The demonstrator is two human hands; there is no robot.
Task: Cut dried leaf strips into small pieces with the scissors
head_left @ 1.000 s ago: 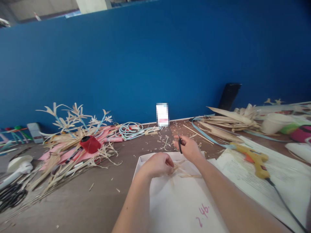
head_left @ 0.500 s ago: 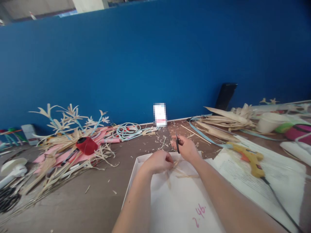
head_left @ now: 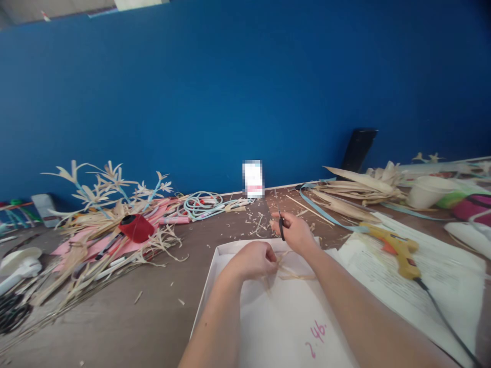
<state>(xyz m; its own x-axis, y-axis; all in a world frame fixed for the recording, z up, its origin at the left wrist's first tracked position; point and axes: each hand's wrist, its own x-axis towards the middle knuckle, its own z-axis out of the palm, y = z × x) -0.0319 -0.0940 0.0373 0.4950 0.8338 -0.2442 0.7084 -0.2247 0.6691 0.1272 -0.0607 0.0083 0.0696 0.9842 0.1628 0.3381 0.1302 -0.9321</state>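
At far left on the brown table (head_left: 164,306), a pale dish (head_left: 21,255), partly covered by a white object (head_left: 23,271) too blurred to name; black looped handles (head_left: 13,312) nearer the person. Behind, a grey box (head_left: 44,209) upright near the blue partition (head_left: 245,92), inside hidden. Next, a loose heap of dried stalks (head_left: 72,255) over pink sheets, topped by a tilted red object (head_left: 140,228) with a dark end; pale flowers (head_left: 111,176) on light-blue stems rising behind. Then a coil of light-blue cord (head_left: 203,204) near the foot of the partition.

At centre, a shallow white box (head_left: 284,312) with low walls, "2.46." handwritten in pink on the white surface within. Over its far part, the left hand (head_left: 255,259), fingers curled and tips together, pinching pale strips (head_left: 297,277); more of these lying crossed inside, near the far wall. Beyond that wall, scattered trimmings (head_left: 261,225). Above the far right corner, the right hand (head_left: 294,233), curled around the dark handles of small scissors (head_left: 283,230), blades pointing away from the person; cannot tell whether parted.

Farther right, dried husks (head_left: 353,191) beside a blue ribbon, then a white cup (head_left: 429,193), contents not discernible. Nearer, a yellow glue gun (head_left: 404,253) lying across printed sheets (head_left: 452,286). At far right, a magenta pouch (head_left: 471,207), contents hidden.
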